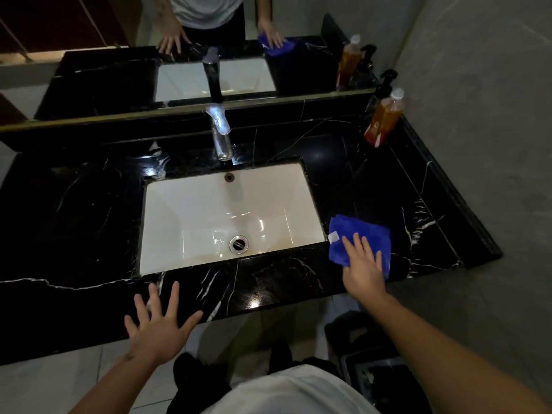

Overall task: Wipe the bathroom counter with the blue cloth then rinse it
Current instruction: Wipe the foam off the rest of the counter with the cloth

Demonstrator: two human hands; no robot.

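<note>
The right hand (363,268) presses flat, fingers straight, on the blue cloth (357,240) just right of the sink (185,201), left hand (159,322) released on the desk (74,210) edge; wiping looks underway, rinsing undone.

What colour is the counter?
Black with thin white veins, like marble; the counter shows in the head view.
</note>
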